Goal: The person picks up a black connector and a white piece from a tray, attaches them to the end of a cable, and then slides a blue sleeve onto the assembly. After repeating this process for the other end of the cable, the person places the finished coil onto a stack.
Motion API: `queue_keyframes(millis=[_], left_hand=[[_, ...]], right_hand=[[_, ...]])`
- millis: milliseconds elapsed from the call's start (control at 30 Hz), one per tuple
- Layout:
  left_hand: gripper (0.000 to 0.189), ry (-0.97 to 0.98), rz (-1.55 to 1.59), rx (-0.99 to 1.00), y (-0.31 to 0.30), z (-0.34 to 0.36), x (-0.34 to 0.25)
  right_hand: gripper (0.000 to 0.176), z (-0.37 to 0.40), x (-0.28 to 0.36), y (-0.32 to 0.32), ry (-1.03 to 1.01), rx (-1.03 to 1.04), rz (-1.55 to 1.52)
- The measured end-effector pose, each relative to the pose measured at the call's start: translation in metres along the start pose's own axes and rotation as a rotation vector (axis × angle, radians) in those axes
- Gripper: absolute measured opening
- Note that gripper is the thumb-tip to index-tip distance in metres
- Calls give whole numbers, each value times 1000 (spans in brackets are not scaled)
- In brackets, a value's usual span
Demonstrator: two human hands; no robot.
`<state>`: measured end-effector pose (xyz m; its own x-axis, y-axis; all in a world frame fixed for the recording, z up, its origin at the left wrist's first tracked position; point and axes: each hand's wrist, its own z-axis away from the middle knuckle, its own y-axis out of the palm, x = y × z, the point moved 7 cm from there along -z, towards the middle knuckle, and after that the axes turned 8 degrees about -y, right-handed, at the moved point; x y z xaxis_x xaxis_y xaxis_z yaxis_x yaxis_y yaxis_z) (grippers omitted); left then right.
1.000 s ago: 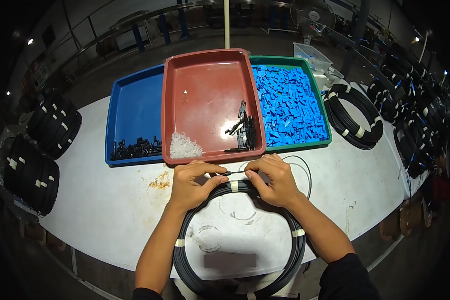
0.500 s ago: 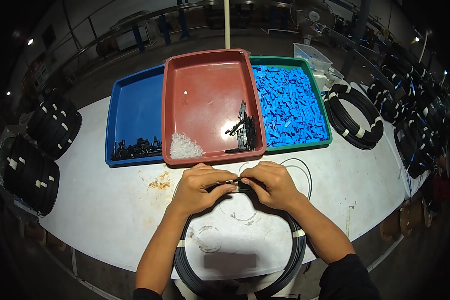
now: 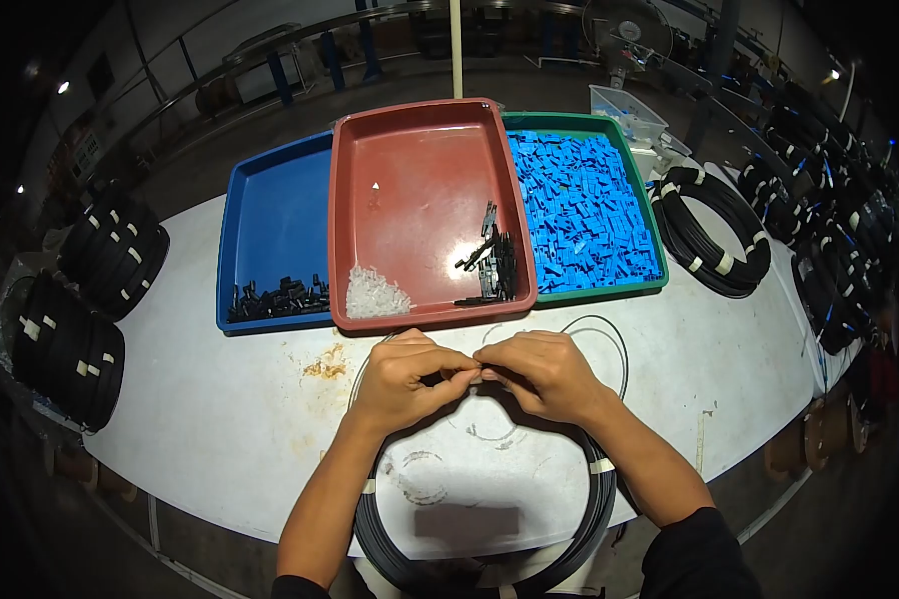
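Note:
My left hand (image 3: 405, 374) and my right hand (image 3: 541, 371) meet fingertip to fingertip over the white table (image 3: 220, 419), just in front of the red tray (image 3: 410, 200). Between the pinched fingers is a thin black cable end with a small part on it, mostly hidden by the fingers. A thin loop of that cable (image 3: 609, 339) curves out to the right of my right hand. A large coil of black cable (image 3: 594, 499) with white tape bands lies under my wrists near the table's front edge.
The red tray holds clear bits (image 3: 373, 295) and black parts (image 3: 489, 265). A blue tray (image 3: 270, 220) holds small black parts; a green tray (image 3: 581, 205) is full of blue parts. Black coils lie at right (image 3: 714, 235) and left (image 3: 110, 255).
My hands have drawn closer until the fingertips touch, hiding the cable end that showed between them. Both hands moved slightly toward me, and the view shifted a little.

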<state>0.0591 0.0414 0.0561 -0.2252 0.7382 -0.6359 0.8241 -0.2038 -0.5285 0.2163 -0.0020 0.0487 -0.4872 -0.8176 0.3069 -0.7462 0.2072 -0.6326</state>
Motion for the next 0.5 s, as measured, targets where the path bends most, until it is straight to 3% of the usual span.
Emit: queue_keyframes(millis=[500], left_hand=[[12, 50, -48, 6, 1, 0, -5]], right_hand=[[18, -2, 1, 1, 0, -5, -93]])
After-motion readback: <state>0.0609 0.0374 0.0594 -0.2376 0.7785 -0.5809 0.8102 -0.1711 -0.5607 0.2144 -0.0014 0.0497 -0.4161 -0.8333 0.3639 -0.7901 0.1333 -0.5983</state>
